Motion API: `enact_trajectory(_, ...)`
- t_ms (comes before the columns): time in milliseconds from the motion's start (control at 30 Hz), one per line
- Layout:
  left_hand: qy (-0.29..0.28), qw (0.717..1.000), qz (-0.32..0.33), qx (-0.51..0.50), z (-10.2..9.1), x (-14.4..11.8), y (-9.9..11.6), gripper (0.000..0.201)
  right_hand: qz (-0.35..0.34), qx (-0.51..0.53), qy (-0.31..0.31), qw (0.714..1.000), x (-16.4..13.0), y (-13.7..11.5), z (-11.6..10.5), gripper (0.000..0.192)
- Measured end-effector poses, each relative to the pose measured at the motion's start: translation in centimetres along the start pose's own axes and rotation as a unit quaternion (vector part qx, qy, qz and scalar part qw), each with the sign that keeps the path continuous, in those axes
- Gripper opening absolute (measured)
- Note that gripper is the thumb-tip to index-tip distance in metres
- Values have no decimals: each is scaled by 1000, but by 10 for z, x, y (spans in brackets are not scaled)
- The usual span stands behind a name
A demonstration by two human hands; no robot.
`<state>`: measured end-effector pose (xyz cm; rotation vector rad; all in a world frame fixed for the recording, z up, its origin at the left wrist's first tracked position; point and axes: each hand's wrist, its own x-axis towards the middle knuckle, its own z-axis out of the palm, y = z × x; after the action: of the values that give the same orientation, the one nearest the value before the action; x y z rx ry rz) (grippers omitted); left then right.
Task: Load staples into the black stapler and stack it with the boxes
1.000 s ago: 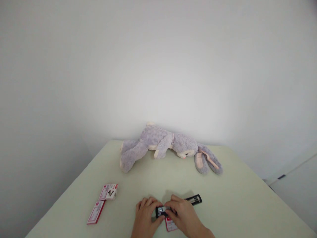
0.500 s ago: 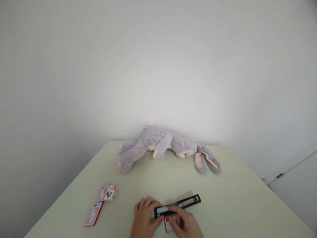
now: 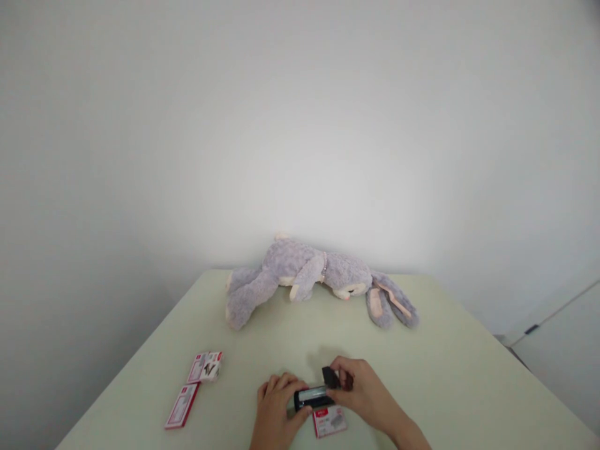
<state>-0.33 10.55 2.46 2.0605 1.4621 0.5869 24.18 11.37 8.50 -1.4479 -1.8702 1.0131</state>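
A black stapler [image 3: 312, 396] lies near the front middle of the table, with its metal inside showing. My left hand [image 3: 280, 406] grips its left end between thumb and fingers. At its other end, my right hand [image 3: 356, 384] pinches the raised black arm [image 3: 330, 377], which stands tilted up from the base. Right below the stapler is a small red and white box [image 3: 330, 421], lying flat with its upper edge close to the stapler.
To the left lie a red-edged white box [image 3: 182, 406] and, touching its far end, another pack with a dark picture [image 3: 206, 367]. A grey plush rabbit [image 3: 300, 269] lies on its side along the back of the table [image 3: 445, 350], against the wall.
My right hand has lifted the stapler's far arm from lying stretched out to the right up to a tilted position. More of the red and white box now shows. My left hand keeps its hold.
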Motion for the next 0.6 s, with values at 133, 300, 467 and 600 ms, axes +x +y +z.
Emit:
enact_trajectory(133, 1, 1000, -1, 3, 1, 0, -2, 33, -8, -131, -33, 991, 7, -16, 9, 16)
enact_trajectory(300, 12, 1000, -3, 10, 6, 0, -4, 36, -2, -165, -46, 985, 12, -16, 25, 18)
enact_trajectory(467, 22, 1000, 14, -3, 4, -4, -12, 41, -10, -167, -52, 984, 13, -15, 32, 22)
enact_trajectory(600, 59, 998, 8, -12, 9, -5, -3, 58, 14, -160, -21, 987, 15, -5, 26, 21)
